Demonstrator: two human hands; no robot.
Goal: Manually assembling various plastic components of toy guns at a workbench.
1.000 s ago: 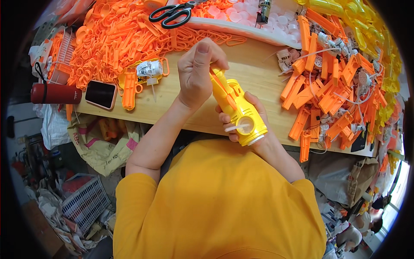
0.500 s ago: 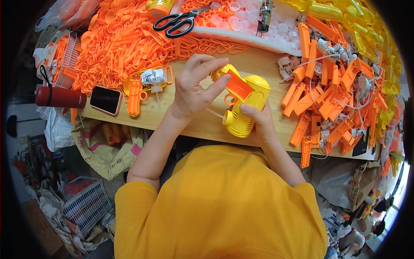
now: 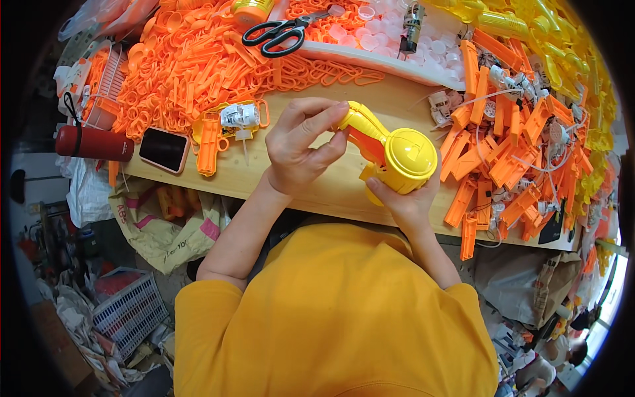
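Note:
Above the table's near edge I hold a yellow plastic toy gun (image 3: 409,153), with a round capped barrel and an orange piece in its handle. My right hand (image 3: 411,200) wraps round the barrel from below, its thumb on the near side. At the other end, my left hand (image 3: 297,142) pinches the tip of the yellow handle between thumb and fingers. The handle's underside and the fingers behind the barrel are hidden. On the table to the left lies another part-assembled yellow and orange piece with a white mechanism (image 3: 239,116).
Loose orange parts (image 3: 192,73) heap up at the far left, with black-handled scissors (image 3: 281,36) on them. A white tray (image 3: 370,61) holds translucent caps. Orange cases with wires (image 3: 509,145) pile up at right. A phone (image 3: 163,150) and red flask (image 3: 94,143) lie at left.
The toy gun has turned so its round cap faces up and its orange inside is mostly hidden. Both hands have shifted slightly right with it, keeping their hold.

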